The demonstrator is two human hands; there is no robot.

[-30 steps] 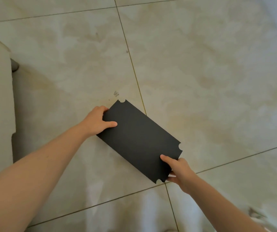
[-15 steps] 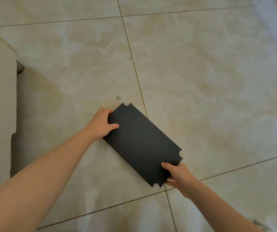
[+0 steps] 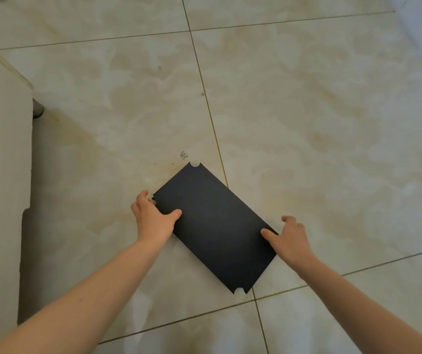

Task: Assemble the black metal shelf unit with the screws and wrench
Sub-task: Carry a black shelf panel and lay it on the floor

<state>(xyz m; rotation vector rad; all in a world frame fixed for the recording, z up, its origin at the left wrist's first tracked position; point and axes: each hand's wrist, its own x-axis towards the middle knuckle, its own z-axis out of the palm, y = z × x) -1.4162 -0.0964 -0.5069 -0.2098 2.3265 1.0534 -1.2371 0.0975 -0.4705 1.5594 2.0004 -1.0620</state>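
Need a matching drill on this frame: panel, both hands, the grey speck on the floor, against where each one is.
1 black panel
2 left hand
3 right hand
4 grey speck

A thumb on the panel's right corner
B on the floor past the panel's far corner
C grips the panel's left corner
D across a tile joint

Pairs: 1-D, 2-C, 3-A, 4-B

The right hand point(image 3: 291, 241) hides one corner of the black panel point(image 3: 215, 226); the grey speck point(image 3: 183, 155) just above it is too small to identify.
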